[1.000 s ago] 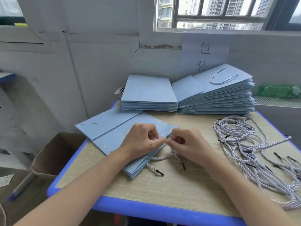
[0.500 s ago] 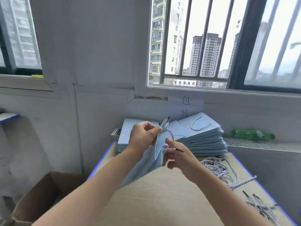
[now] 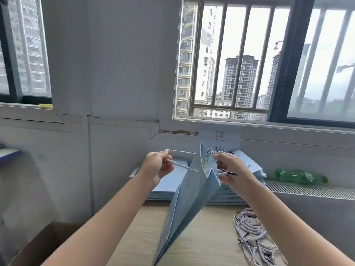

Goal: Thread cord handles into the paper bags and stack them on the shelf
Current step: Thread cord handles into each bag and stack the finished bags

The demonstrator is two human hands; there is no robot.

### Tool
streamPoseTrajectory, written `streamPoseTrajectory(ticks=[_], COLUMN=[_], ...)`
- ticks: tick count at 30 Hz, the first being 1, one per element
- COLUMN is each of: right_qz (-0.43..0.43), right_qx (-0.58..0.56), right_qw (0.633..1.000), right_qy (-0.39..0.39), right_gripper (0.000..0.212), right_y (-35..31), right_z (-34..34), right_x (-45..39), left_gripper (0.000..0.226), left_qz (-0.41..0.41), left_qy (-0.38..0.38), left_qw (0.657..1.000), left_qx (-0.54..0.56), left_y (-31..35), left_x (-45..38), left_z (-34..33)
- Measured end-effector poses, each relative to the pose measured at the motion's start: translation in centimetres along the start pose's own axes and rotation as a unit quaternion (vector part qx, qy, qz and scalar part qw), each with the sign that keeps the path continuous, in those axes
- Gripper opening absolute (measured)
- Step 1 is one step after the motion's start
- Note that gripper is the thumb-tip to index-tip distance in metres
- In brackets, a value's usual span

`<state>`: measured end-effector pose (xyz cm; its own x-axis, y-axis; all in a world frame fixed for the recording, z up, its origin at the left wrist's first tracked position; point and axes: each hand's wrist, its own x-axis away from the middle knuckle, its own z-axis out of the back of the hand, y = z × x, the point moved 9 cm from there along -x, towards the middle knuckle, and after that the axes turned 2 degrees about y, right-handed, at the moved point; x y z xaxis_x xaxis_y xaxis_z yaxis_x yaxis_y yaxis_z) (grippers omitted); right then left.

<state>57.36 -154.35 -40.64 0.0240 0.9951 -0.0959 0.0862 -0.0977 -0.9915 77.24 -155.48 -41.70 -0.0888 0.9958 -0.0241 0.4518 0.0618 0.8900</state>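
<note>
The pale blue paper bag (image 3: 189, 204) is held up off the table (image 3: 207, 237) (mouth towards the window), the left hand (image 3: 156, 168) gripping the cord's (image 3: 182, 151) loop taut, the right hand (image 3: 230, 169) pinching its tipped ends, presumably to draw the handle snug

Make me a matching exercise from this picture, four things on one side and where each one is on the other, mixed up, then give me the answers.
Things:
1. paper bag
2. loose cords
3. green bottle
4. cardboard box

Places:
A. lying by the wall, right of the bag stacks
B. on the floor, left of the table
C. piled on the table's right side
D. held up between the hands, a cord running through its top

Pairs: 1-D, 2-C, 3-A, 4-B. The left hand pulls the cord's loop while the right hand holds its dark-tipped ends.
</note>
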Motion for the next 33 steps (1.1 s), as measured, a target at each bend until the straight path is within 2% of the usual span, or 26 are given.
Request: streamPoseTrajectory(ticks=[3, 5, 9, 13, 16, 19, 23, 30, 33], right_qz=[0.022, 0.043, 0.043, -0.009, -0.020, -0.015, 0.023, 0.054, 0.073], right_qx=[-0.064, -0.063, 0.010, 0.092, 0.103, 0.090, 0.140, 0.185, 0.222], right_qw=[0.996, 0.993, 0.993, 0.993, 0.994, 0.996, 0.990, 0.981, 0.972], right_qy=[0.059, 0.085, 0.107, 0.077, 0.040, 0.016, -0.008, -0.031, -0.010], right_gripper=[0.021, 0.023, 0.024, 0.010, 0.003, 0.016, 0.023, 0.026, 0.022], right_y=[-1.0, -1.9, -0.6, 3.6, 6.2, 7.8, 8.2, 9.5, 9.1], right_z=[3.1, 5.0, 7.2, 7.3, 6.4, 5.4, 4.2, 1.7, 2.5], right_x=[-0.8, -1.4, -2.2, -2.4, -2.1, -1.9, -1.8, -1.6, -2.0], left_gripper=[0.029, 0.023, 0.018, 0.019, 0.019, 0.019, 0.020, 0.021, 0.020], left_qz=[-0.042, -0.072, -0.110, -0.073, -0.051, -0.047, -0.058, -0.042, -0.042], left_qy=[0.043, 0.072, 0.095, 0.059, 0.033, 0.031, 0.049, 0.050, 0.052], left_qw=[0.998, 0.991, 0.961, 0.952, 0.954, 0.959, 0.958, 0.959, 0.959], left_qx=[-0.030, -0.090, -0.236, -0.293, -0.292, -0.276, -0.278, -0.276, -0.274], left_y=[1.9, 3.0, 2.9, -1.0, -3.6, -4.1, -3.0, -3.5, -3.4], left_x=[-1.6, -2.5, -3.5, -3.8, -3.3, -2.8, -2.5, -2.2, -2.2], left_z=[2.4, 3.8, 5.9, 6.9, 7.1, 7.4, 8.6, 9.6, 9.6])
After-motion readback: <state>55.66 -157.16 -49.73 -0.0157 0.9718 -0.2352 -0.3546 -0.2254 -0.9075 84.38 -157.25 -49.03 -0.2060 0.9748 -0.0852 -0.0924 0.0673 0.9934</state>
